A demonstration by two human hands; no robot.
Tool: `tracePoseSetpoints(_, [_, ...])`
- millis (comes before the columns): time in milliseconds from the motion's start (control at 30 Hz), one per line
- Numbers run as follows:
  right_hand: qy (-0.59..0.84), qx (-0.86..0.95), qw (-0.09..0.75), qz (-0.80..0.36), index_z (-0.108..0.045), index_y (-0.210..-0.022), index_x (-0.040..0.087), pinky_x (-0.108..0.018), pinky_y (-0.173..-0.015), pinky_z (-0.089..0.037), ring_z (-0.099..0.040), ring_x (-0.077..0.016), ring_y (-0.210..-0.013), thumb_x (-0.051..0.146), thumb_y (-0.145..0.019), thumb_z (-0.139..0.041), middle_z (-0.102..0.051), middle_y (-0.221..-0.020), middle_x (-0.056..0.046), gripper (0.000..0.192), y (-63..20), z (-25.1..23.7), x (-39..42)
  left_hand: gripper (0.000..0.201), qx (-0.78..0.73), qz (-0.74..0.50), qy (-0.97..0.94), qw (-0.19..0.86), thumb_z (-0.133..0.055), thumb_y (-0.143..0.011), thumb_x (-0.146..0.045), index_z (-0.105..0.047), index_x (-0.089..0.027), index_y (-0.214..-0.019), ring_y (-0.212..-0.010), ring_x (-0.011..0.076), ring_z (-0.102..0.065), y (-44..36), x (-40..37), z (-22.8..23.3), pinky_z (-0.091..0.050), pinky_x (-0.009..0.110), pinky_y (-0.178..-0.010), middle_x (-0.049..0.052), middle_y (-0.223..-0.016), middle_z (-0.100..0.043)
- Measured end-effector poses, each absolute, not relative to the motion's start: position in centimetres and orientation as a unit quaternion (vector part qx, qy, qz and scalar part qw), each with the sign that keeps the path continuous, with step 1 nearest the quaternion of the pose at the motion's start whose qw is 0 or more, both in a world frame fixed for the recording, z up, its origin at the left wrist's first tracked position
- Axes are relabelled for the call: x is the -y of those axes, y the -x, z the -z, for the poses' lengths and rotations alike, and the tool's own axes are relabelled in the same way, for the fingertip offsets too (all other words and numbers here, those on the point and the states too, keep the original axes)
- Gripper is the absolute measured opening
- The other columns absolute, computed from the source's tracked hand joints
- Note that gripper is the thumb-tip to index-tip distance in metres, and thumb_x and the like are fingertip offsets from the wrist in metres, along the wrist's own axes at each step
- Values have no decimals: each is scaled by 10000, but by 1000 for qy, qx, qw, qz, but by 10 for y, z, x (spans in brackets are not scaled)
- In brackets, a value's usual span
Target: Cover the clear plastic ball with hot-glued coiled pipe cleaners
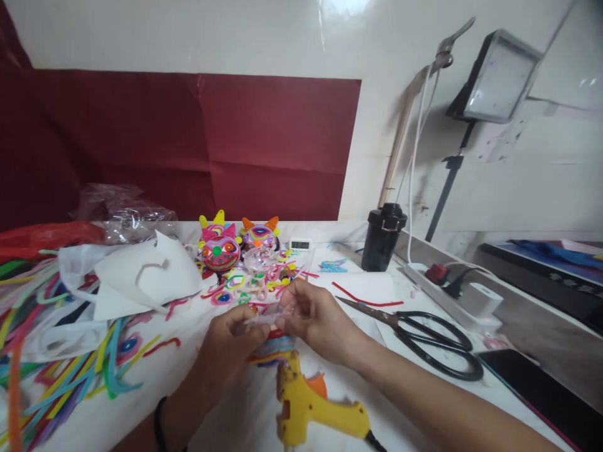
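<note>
A small, pale, translucent piece (265, 319), partly hidden, is held nearly level near multicoloured striped strands (277, 346).

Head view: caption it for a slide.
Left hand and right hand hold a pale piece beyond a glue gun, scissors right, pipe cleaners left.

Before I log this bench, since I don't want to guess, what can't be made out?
All in the head view:
- Pale piece between the left hand and right hand: fingers cover part; blur hides its detail.
- Striped item beneath: partly covered by the hands and glue gun.
- Glue gun's lower end: cut off by the bottom edge.
- White clock: digits too small to read.
- Black phone: cut off at the lower right corner.
</note>
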State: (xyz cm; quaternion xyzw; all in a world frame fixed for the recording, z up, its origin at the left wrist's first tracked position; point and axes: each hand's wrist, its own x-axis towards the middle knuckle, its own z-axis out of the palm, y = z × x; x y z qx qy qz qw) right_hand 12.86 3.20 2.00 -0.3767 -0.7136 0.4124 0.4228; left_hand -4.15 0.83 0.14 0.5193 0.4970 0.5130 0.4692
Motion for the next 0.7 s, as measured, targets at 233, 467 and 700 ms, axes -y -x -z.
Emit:
tracePoseSetpoints(233, [363, 737, 423, -382, -513, -807, 207, -204, -491, -324, -409, -91, -556, 116, -699, -669, -489, -661, 71, 211, -132, -26, -27, 233, -501, -477, -571, 443, -749, -608, -377, -667, -170, -676, -563, 147, -539, 43, -4, -17, -422, 246, -529, -19, -591, -623])
tracePoseSetpoints(467, [346, 758, 417, -363, -517, -844, 214, -211, -555, -385, -506, -111, -630, 78, -728, -627, -559, -718, 47, 210, -129, -30, -17, 219, -461, -436, -642, 430, -739, -665, -383, -716, -166, -674, -561, 136, -529, 51, -4, -15, -391, 233, -521, -4, -594, -636])
tracePoseSetpoints(700, [353, 766, 402, -357, -619, -924, 180, -244, -576, -404, -483, -121, -599, 127, -773, -628, -546, -665, 34, 160, -137, -38, -27, 233, -468, -484, -562, 480, -757, -640, -370, -658, -159, -636, -509, 106, -497, 47, -5, -18, -365, 217, -490, -34, -540, -597])
